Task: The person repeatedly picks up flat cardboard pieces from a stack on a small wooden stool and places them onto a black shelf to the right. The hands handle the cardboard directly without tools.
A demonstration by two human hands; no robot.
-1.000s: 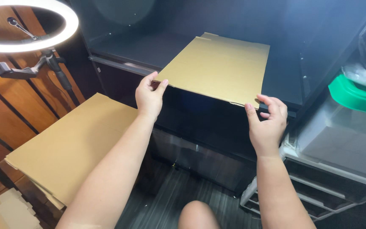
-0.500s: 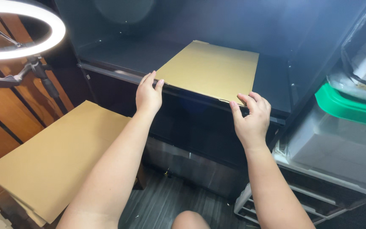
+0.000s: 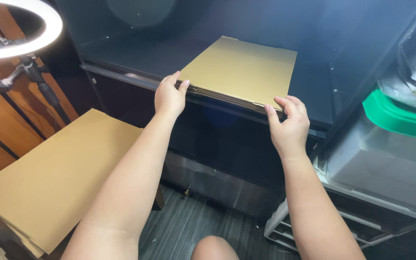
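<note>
Both hands (image 3: 169, 98) (image 3: 289, 126) on cardboard sheet (image 3: 244, 70)

A flat sheet of tan cardboard (image 3: 241, 72) lies on a dark shelf (image 3: 136, 53), nearly level. It is a folded-flat box blank: the near edge shows several thin layers stacked together, and a small notch breaks the outline at the far left corner. Its top face is plain and clean, without print. The sheet sits askew to the shelf, the near edge running down from left to right and slightly overhanging the shelf's front lip. The near left corner and the near right corner are each pinched at the edge.
</note>
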